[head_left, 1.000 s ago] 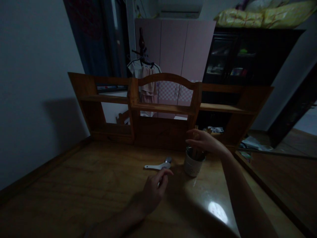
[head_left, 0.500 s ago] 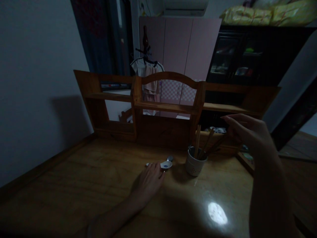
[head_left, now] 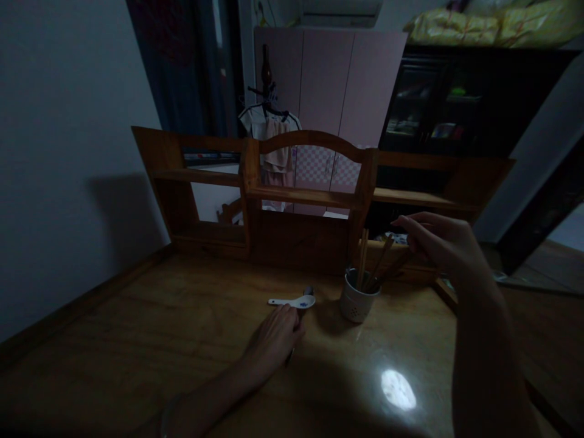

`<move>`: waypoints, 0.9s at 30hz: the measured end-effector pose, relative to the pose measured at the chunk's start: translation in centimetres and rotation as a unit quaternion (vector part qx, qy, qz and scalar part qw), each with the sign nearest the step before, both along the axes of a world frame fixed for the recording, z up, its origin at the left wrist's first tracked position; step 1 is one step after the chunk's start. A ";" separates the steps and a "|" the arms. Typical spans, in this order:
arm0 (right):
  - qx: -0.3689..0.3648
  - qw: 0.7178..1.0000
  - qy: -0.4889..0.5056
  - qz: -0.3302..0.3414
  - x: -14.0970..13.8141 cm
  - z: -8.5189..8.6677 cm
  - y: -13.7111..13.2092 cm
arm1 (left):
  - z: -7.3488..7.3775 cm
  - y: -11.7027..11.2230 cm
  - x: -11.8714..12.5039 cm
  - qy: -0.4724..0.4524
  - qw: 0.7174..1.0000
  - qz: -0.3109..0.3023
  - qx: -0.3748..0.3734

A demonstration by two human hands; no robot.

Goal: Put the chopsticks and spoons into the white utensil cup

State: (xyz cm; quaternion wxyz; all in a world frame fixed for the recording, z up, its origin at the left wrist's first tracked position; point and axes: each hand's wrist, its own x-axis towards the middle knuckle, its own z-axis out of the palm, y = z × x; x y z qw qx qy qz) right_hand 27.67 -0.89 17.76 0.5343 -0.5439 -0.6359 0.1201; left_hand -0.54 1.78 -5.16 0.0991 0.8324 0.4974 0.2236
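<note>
A white perforated cup [head_left: 357, 302] stands on the wooden desk [head_left: 150, 340] with several wooden chopsticks [head_left: 364, 258] leaning in it. Left of it lies a white ceramic spoon [head_left: 294, 301], and a metal spoon's bowl [head_left: 309, 291] shows just behind. My left hand [head_left: 272, 342] rests on the desk with its fingers curled, fingertips at the white spoon; a thin dark thing pokes out under it. My right hand [head_left: 440, 242] hovers above and right of the cup, thumb and fingers pinched near the chopstick tips. What the pinch holds, I cannot make out.
A wooden shelf unit [head_left: 310, 198] runs along the desk's back edge. A white wall [head_left: 59, 152] closes the left side. The desk's right edge [head_left: 444, 292] drops off to the floor. A lamp glare [head_left: 398, 389] shines on the desk top. Wardrobe and dark cabinet stand beyond.
My right hand rose from the cup's rim up and to the right, then drifted slightly left. My left hand slid forward to the white spoon and has eased back a little.
</note>
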 end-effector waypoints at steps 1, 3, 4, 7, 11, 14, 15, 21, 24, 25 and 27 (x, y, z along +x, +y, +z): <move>0.000 1.000 -0.001 0.000 0.0 0.0 0.1 | 0.0 0.0 0.0 -0.012 1.000 -0.003 -0.009; 0.000 1.000 -0.004 -0.002 -0.1 -0.1 0.2 | -0.2 0.1 0.1 -0.037 0.999 -0.006 -0.028; 0.000 1.000 -0.005 -0.003 -0.1 -0.2 0.3 | -0.2 0.1 0.2 -0.048 0.998 -0.005 -0.038; 0.003 1.000 -0.008 0.001 0.0 -0.2 0.4 | -0.2 0.0 0.5 -0.075 0.995 -0.011 -0.062; 0.009 1.000 -0.011 0.000 0.1 -0.3 0.4 | -0.1 -0.2 0.8 -0.107 0.991 -0.032 -0.067; 0.008 1.000 -0.019 -0.001 0.0 -0.3 0.3 | -0.2 -0.3 1.1 -0.127 0.988 -0.037 -0.076; 0.007 1.000 -0.022 0.001 -0.1 -0.3 0.3 | -0.3 -0.3 1.3 -0.137 0.986 -0.042 -0.081; -0.029 0.997 -0.049 0.061 -0.4 -0.6 0.8 | 1.4 -1.1 2.1 -0.231 0.965 -0.065 -0.104; -0.075 0.987 -0.078 0.115 -1.2 -1.4 1.6 | 3.4 -2.0 2.2 -0.300 0.948 -0.059 -0.086; -0.092 0.981 -0.091 0.143 -1.7 -1.8 1.9 | 3.9 -2.3 2.1 -0.317 0.944 -0.055 -0.077; -0.119 0.961 -0.120 0.217 -3.1 -2.6 2.3 | 4.6 -2.9 2.0 -0.332 0.939 -0.059 -0.068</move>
